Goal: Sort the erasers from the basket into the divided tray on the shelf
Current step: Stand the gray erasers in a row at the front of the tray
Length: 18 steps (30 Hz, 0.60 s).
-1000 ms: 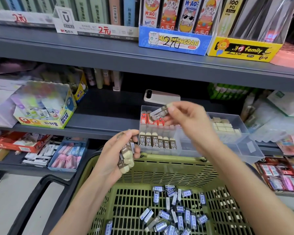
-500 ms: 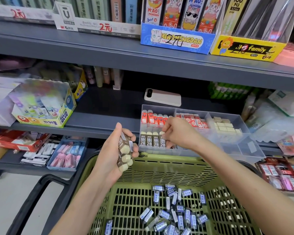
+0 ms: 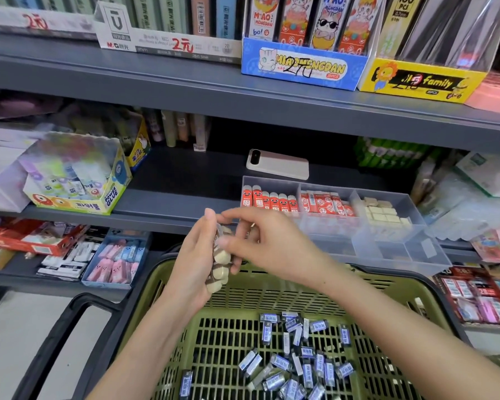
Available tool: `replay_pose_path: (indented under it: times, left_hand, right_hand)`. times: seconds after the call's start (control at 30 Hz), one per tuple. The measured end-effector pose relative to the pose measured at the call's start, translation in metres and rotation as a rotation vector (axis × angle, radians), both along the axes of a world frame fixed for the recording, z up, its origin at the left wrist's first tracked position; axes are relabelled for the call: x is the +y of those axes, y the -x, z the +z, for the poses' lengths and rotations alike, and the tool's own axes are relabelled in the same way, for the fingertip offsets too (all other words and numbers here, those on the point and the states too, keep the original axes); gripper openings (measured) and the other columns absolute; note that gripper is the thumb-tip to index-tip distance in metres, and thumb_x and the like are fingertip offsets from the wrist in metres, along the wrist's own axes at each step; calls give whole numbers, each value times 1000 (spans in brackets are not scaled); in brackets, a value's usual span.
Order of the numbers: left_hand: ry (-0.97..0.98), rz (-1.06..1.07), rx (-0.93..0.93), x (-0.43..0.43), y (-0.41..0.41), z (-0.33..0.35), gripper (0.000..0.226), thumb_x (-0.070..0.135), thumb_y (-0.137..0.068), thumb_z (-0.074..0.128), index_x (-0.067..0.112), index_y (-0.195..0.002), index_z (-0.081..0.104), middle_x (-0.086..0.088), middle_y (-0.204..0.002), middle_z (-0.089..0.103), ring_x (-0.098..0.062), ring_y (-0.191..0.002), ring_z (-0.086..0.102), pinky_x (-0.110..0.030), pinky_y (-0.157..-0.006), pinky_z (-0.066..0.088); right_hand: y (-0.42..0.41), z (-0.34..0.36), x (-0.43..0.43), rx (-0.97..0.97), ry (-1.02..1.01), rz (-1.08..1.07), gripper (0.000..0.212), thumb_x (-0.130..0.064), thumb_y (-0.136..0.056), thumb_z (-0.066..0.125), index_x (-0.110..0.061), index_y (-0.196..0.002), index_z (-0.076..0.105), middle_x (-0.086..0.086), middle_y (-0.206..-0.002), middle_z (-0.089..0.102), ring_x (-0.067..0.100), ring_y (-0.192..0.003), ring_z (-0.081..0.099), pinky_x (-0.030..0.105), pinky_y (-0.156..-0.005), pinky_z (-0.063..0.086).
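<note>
Nearest me: green basket (image 3: pixel 272 295), its slatted floor scattered with loose blue-sleeved erasers (image 3: pixel 295 362), most lying flat and jumbled toward the right half.

Above the basket's far rim: my left hand (image 3: pixel 194 264), fingers curled round a stack of brown-sleeved erasers (image 3: pixel 221 261), cream ends facing me, the stack standing roughly upright in the grip.

My right hand (image 3: pixel 272 241) reaches across from the right. Thumb lies on the face of the stack, forefinger over its top end. Touching for certain; whether it actually grips one eraser, I cannot tell, the fingers being blurred.

Behind the hands: clear divided tray (image 3: pixel 399 249) on the front edge of the grey shelf (image 3: pixel 171 203). Back row, left to right: red erasers with faces (image 3: pixel 269 202) standing in a line, red-wrapped erasers (image 3: pixel 324 203), bare cream blocks (image 3: pixel 384 212). Front left compartment is hidden by my hands.

Farther back on that shelf: a white phone (image 3: pixel 277 164) lying flat just behind the tray. Well off to the left, a glue box (image 3: pixel 81 183).
</note>
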<state>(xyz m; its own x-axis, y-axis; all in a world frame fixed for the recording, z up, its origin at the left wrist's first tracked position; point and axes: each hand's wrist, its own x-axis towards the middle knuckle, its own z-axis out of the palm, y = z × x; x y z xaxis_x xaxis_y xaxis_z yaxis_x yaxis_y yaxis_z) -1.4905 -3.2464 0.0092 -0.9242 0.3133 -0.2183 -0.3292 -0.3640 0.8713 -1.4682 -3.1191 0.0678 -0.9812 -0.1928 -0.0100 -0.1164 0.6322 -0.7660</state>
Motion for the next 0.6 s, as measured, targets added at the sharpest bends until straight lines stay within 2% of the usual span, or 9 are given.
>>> replay_pose_path:
  times: [0.1,0.2,0.3,0.37,0.43,0.5,0.6]
  left_hand:
    - [46,3,6,-3,-3,-2,71,75,-65,54,14,-100,64,-8,-79,69,-18,-70,66,-27,-52,53]
    - [104,53,66,-2,-3,-1,69,75,-65,51,13,-92,65,-8,-75,65,-17,-68,64,-27,-54,52]
    - [89,60,90,0,-3,1,69,72,-65,53,9,-92,61,-11,-70,63,-18,-56,60,-28,-46,50]
    - [54,50,79,-1,-3,2,61,68,-65,56,12,-87,62,-5,-64,59,-15,-46,54,-25,-40,45]
    - [33,53,41,-3,-1,2,52,64,-64,61,15,-83,64,-1,-64,59,-14,-45,53,-24,-38,43]
    - [22,58,2,-4,0,1,47,57,-67,63,13,-86,63,0,-64,59,-13,-45,52,-23,-38,43]
    - [5,53,-44,-3,1,2,40,50,-72,62,13,-86,62,1,-64,59,-11,-46,52,-21,-38,42]
  right_hand:
    - [-4,0,-9,-32,-96,45,54,-39,-84,64,-26,-134,47,-4,-73,65,-1,-56,57,23,-61,48]
    - [-12,-5,-16,45,-136,-12,52,-30,-84,64,-32,-133,47,-5,-70,60,2,-55,53,21,-59,44]
    - [-13,-3,-9,-42,121,-145,41,-14,-84,64,-25,-122,53,-9,-68,62,2,-58,61,26,-68,52]
    - [-8,4,12,-71,276,-268,26,-6,-82,67,-18,-103,59,-7,-68,62,8,-56,61,27,-63,53]
    - [-5,12,43,-77,380,-385,16,-1,-80,68,-11,-92,65,-1,-65,61,8,-49,55,22,-53,49]
    - [-2,16,70,-60,354,-430,12,1,-81,67,-6,-91,70,-2,-59,60,5,-47,50,16,-48,43]
    - [5,14,92,-26,123,-386,15,-3,-83,66,-15,-87,73,-12,-62,63,-2,-52,50,12,-54,42]
